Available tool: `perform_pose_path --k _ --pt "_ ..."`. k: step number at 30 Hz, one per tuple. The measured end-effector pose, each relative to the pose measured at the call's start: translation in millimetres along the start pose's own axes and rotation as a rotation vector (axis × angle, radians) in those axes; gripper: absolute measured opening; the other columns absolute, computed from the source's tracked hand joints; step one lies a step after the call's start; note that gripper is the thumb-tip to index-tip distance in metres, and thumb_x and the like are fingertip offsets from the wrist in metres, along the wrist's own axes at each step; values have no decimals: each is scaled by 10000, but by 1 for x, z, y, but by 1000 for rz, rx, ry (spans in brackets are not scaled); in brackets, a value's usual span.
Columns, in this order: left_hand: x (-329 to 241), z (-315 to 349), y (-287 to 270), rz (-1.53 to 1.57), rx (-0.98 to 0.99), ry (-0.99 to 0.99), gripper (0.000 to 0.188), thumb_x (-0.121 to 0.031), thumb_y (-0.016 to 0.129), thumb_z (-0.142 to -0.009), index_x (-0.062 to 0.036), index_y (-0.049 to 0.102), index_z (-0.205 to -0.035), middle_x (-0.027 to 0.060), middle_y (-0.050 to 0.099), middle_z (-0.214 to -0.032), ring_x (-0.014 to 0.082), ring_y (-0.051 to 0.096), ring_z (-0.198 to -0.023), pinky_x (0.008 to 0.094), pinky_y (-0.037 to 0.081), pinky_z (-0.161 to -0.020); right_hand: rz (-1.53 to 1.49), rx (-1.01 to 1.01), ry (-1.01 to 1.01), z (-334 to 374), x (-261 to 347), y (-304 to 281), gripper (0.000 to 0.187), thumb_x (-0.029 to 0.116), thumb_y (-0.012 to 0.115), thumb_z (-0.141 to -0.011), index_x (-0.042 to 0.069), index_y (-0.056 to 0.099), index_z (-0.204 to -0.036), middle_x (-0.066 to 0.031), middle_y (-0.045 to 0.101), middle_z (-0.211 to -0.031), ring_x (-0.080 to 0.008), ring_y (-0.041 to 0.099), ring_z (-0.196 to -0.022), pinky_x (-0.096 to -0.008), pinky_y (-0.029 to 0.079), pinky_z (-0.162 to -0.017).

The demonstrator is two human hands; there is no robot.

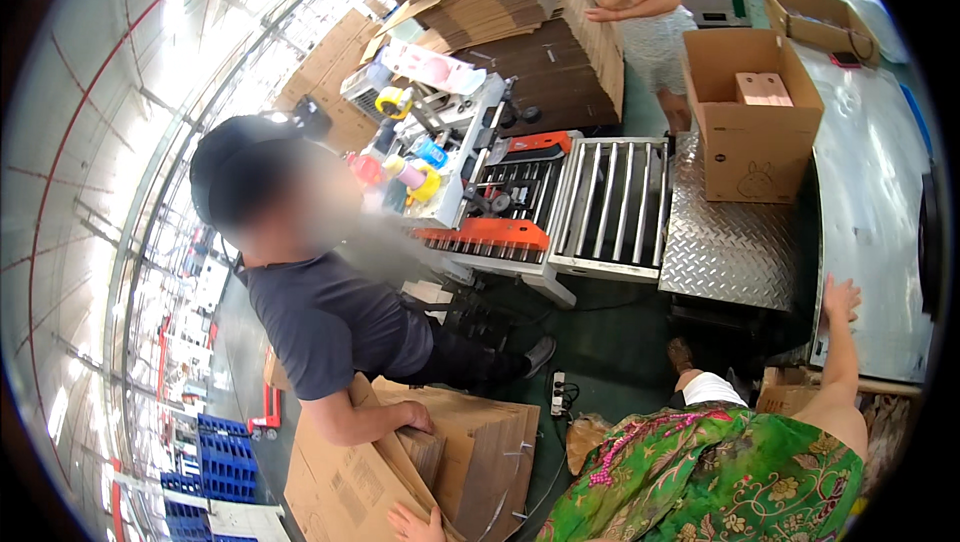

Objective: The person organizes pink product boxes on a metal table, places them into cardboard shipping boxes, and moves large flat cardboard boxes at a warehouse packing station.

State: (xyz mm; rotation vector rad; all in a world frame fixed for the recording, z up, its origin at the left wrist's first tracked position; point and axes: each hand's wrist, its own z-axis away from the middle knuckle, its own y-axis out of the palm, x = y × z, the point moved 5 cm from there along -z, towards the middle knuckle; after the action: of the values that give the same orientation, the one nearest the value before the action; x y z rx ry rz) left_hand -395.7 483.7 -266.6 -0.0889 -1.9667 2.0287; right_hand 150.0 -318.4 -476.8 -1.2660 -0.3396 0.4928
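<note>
One green garment [710, 472], one hand [841, 302] at tabletop [868, 232]

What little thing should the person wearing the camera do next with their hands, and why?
Perhaps curl the left hand around the edge of the flattened cardboard for a firmer hold: it looks spread against the panel, not gripping. The right hand seems to hold nothing, at the edge of the metal table, and a co-worker's hand is on the cardboard too.
</note>
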Motion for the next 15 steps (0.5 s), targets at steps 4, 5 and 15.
perform_pose_path --k 4,5,15 --pt "13 -18 20 111 -137 132 1011 -695 527 -765 -107 141 -1492 212 113 -1532 424 138 -1388 566 103 -1109 64 -122 -27 10 3 23 833 660 322 -893 83 176 -1476 -206 146 -1523 -362 98 -1416 -651 188 -1043" --pt "11 -15 17 166 -115 110 1016 -684 549 -759 -99 152 -1489 222 129 -1526 428 148 -1383 557 93 -1113 90 -186 -14 16 5 17 810 651 314 -903 95 182 -1478 -190 146 -1528 -339 95 -1421 -641 184 -1053" --pt "-4 -3 7 159 -141 41 818 -495 557 -854 -86 213 -1473 210 205 -1506 344 224 -1381 432 227 -1117 73 -320 -45 49 12 -19 748 612 321 -923 64 287 -1433 -201 256 -1480 -309 201 -1390 -620 267 -1028"
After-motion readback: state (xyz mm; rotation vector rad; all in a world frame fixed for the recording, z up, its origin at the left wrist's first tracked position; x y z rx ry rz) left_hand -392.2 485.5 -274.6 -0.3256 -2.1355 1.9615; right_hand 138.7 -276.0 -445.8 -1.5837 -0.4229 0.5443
